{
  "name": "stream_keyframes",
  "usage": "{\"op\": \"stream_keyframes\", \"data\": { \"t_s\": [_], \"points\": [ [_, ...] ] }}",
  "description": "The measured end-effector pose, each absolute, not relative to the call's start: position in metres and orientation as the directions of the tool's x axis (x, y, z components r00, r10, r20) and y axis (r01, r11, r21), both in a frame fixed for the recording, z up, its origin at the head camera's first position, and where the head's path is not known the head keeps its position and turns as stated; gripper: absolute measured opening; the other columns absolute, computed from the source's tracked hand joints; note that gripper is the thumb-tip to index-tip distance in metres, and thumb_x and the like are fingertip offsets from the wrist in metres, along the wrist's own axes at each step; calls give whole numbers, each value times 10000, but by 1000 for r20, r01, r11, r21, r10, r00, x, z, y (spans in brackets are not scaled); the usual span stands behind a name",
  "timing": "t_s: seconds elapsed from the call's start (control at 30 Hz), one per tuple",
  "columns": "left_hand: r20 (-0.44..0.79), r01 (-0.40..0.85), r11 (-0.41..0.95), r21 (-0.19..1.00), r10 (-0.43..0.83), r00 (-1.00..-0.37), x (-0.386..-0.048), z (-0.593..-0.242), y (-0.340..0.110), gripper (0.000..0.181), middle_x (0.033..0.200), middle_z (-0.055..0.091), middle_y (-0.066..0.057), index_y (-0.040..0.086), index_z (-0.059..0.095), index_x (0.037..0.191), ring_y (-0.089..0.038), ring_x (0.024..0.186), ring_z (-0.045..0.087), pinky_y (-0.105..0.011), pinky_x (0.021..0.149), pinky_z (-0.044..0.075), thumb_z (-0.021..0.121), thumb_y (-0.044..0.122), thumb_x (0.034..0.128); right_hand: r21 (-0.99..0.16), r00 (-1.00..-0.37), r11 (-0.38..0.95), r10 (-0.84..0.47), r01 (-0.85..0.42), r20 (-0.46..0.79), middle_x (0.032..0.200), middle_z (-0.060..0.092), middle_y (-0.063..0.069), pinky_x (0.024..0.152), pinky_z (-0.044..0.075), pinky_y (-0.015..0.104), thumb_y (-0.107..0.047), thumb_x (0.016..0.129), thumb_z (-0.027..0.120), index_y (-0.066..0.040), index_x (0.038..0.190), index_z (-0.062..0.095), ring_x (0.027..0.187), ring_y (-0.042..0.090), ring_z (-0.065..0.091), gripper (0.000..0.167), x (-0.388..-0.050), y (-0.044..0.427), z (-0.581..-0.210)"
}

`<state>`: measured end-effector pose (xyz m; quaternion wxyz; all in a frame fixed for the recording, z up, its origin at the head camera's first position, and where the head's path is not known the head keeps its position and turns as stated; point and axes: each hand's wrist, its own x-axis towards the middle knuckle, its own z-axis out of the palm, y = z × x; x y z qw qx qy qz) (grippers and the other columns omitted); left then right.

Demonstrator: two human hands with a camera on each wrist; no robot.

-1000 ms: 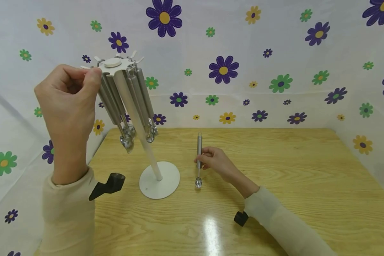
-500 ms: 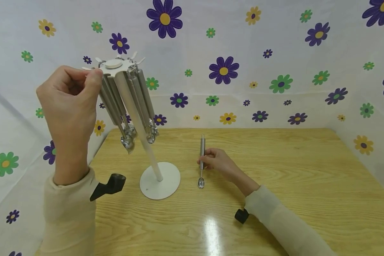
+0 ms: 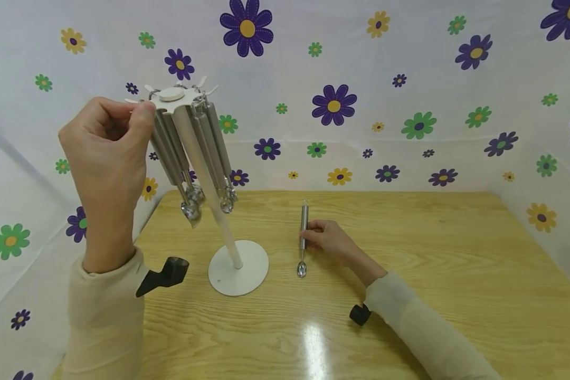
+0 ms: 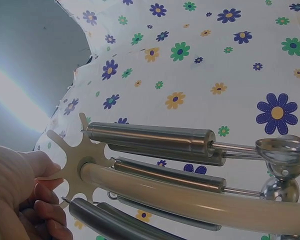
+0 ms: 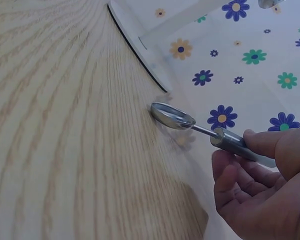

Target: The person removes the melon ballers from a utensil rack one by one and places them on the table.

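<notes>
Two bare hands are busy here. The left hand (image 3: 111, 142), at upper left of the frame, pinches the edge of the rack's top. The right hand (image 3: 330, 237), near the middle, has thumb and fingers clamped on the spoon (image 3: 303, 244). It seems the step now is handling the spoon while the rack (image 3: 224, 227) is held steady; the next move calls for a firm pinch. The spoon is just right of the rack's foot, its long line running nearly up and down the frame, bowl end at the bottom, dipping toward the table (image 3: 456, 253). I can't tell if they touch. Flowery cloth (image 3: 437, 100) hangs behind.
</notes>
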<state>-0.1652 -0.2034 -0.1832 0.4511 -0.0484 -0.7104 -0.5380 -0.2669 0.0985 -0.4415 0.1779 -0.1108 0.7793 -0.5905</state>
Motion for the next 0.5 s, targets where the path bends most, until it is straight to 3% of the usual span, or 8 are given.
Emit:
{"op": "stream_keyframes", "data": {
  "t_s": [0.2, 0.5],
  "points": [
    [691, 555, 411, 723, -429, -582, -165, -183, -204, 71, 853, 706, 26, 124, 756, 894, -121, 689, 542, -192, 621, 417, 717, 144, 949, -950, -920, 311, -362, 30, -147, 918, 664, 54, 679, 462, 286, -212, 1041, 647, 9, 1155, 698, 833, 227, 562, 253, -271, 99, -445],
    [705, 570, 415, 709, -417, -573, -166, -184, -203, 79, 825, 692, 42, 107, 752, 894, -121, 681, 534, -193, 618, 417, 713, 147, 950, -942, -929, 334, -348, -1, -122, 824, 682, 78, 634, 522, 250, -161, 1036, 648, 65, 1150, 709, 733, 176, 612, 260, -273, 97, -449]
  ]
}}
